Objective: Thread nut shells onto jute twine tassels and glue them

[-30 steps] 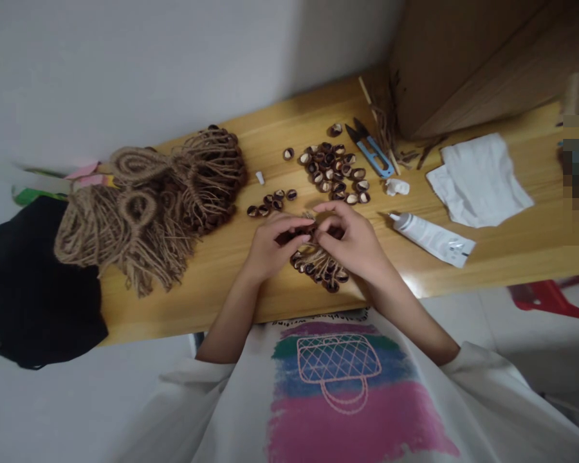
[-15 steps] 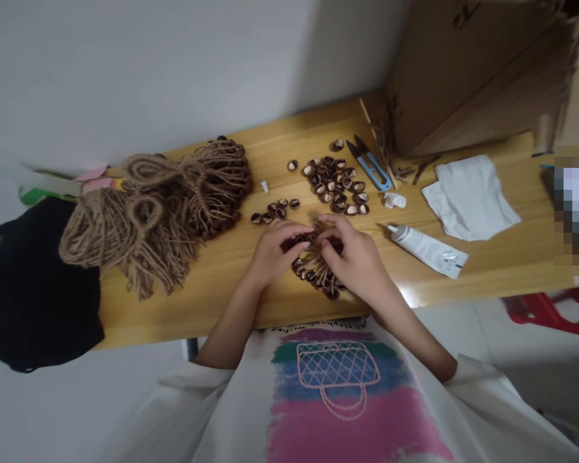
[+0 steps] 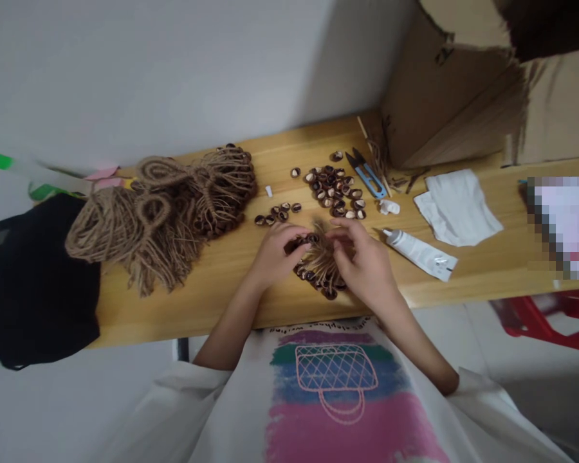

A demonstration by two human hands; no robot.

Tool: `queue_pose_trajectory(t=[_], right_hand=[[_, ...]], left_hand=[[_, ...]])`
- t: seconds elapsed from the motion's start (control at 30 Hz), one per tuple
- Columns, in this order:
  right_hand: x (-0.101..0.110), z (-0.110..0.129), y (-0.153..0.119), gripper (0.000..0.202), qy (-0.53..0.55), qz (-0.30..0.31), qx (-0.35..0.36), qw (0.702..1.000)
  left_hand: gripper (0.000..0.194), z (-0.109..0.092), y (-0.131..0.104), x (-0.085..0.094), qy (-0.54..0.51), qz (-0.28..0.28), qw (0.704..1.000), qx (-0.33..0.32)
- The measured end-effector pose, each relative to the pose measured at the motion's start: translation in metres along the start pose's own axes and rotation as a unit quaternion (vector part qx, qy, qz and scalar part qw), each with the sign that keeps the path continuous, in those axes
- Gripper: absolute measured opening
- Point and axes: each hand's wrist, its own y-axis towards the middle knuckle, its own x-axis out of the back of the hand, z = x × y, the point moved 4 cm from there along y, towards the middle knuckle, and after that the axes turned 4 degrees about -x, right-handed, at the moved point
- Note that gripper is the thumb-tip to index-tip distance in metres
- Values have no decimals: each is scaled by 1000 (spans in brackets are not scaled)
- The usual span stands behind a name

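Observation:
My left hand (image 3: 276,258) is closed, its thumb and forefinger at a dark brown nut-like shell (image 3: 312,238) on the upper edge of a bundle of tan cords (image 3: 322,260). Several similar shells hang on the cord ends, fanned toward my body. My right hand (image 3: 367,260) is at the bundle's right side, with thumb and fingers parted and nothing plainly between them. Just behind my hands lie a small group of loose shells (image 3: 283,215) and a larger pile of shells (image 3: 335,190), some showing pale insides.
Knotted jute cord bundles (image 3: 193,193) lie at left by a black cloth (image 3: 43,289). Blue thread snips (image 3: 368,173), a white glue tube (image 3: 421,253), a small white cap (image 3: 269,191) and white cloth (image 3: 460,209) are on the wooden table. A cardboard box (image 3: 444,96) stands at back right.
My right hand has drawn slightly right, its fingers moving apart from the cords. The shell by my left fingertips shows more clearly. The camera view has shifted a little.

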Motion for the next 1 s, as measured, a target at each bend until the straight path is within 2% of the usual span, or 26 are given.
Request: queue_pose_trajectory(t=[0.2,0.43,0.53,0.67,0.87,1.0], right_hand=[[11,-5,-13,29,-11,-54,15,998],[26,-22,-32,24,-60,-139,23,988],[30,-30,-37,27,-96,-126,41,987],[30,-29,-39,31,-163,-107,110,975],[18,-24,-37,40,-225,-47,143,963],[12,-23,-33,47,-280,-25,137,950]], left_hand=[[25,-4,-13,10,21,-10,999,24],[30,-3,-49,23,25,-44,997,59],[28,-1,-63,21,14,-47,997,64],[25,0,-70,20,-3,-30,998,58],[20,-4,-65,27,12,14,999,38],[19,-4,-54,32,18,17,999,42]])
